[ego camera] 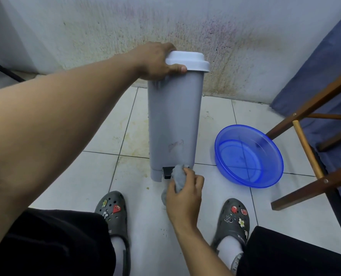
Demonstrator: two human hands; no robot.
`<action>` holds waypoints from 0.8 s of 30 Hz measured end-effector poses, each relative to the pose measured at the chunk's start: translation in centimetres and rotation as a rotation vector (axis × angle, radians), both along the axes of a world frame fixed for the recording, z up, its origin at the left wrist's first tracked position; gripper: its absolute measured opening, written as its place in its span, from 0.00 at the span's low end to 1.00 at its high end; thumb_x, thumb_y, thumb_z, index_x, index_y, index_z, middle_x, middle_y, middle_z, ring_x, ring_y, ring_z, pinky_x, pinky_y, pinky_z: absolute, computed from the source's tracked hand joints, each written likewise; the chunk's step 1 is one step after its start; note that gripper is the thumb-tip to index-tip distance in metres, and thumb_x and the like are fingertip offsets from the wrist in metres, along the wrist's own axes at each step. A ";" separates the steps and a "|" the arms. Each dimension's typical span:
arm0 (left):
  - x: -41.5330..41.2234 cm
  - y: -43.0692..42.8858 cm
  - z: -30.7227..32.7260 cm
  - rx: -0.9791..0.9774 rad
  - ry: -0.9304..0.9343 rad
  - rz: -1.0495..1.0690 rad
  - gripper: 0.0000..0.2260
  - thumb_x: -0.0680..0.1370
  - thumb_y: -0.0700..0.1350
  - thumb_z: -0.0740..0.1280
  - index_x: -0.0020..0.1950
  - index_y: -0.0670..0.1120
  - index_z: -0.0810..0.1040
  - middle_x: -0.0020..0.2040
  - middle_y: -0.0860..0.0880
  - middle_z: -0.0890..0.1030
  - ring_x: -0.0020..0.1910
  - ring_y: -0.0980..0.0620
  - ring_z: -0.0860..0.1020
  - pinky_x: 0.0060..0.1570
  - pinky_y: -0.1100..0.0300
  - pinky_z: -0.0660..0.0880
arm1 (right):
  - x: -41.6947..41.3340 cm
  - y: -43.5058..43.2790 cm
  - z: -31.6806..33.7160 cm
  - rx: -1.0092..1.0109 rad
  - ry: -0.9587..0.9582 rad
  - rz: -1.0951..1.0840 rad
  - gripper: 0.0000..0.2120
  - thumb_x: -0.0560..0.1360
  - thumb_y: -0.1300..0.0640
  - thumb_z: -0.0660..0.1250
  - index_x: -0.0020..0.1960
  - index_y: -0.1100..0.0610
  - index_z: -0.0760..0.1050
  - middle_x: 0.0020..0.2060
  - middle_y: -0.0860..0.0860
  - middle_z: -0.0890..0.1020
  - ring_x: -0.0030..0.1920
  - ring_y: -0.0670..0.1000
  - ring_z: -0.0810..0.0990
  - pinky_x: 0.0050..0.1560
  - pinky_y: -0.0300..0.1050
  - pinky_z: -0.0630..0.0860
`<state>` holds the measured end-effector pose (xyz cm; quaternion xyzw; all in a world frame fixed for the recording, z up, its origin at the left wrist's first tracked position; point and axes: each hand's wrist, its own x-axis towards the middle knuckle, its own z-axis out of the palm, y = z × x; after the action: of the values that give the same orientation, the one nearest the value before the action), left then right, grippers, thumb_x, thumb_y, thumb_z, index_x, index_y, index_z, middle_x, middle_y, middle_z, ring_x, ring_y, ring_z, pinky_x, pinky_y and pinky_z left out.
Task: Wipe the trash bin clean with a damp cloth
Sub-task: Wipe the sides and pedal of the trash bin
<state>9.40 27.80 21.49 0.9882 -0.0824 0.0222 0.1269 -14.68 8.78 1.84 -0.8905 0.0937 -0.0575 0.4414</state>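
You hold the tall grey plastic trash bin [173, 120] by its top and press the crumpled grey cloth [179, 177] to its foot.
Your left hand [155, 60] curls over the edge of the pale rounded lid [187, 59], with the thumb lying along the front just under the rim. Your right hand [184, 194] bunches the cloth in curled fingers against the black pedal [167, 172] at the bin's base. The bin stands on the white tiled floor [98, 176] in front of the stained wall [205, 26]. The translucent blue plastic basin [249, 156] sits just beside it on your right, near the brown wooden legs [305, 114].

Right hand [184, 198] presses cloth [179, 176] against bin [173, 120] pedal [167, 172].
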 end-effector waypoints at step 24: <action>0.4 1.2 -0.8 -0.095 0.045 -0.020 0.36 0.76 0.72 0.63 0.77 0.52 0.67 0.70 0.42 0.74 0.67 0.40 0.72 0.66 0.45 0.69 | 5.1 3.4 2.8 -1.201 -0.115 0.950 0.08 0.77 0.58 0.64 0.55 0.58 0.76 0.59 0.57 0.71 0.51 0.61 0.72 0.29 0.44 0.65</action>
<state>9.79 28.98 20.67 0.9805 -0.0884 0.0023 0.1756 -9.55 12.22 4.66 -0.9177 -0.3696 0.0512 -0.1364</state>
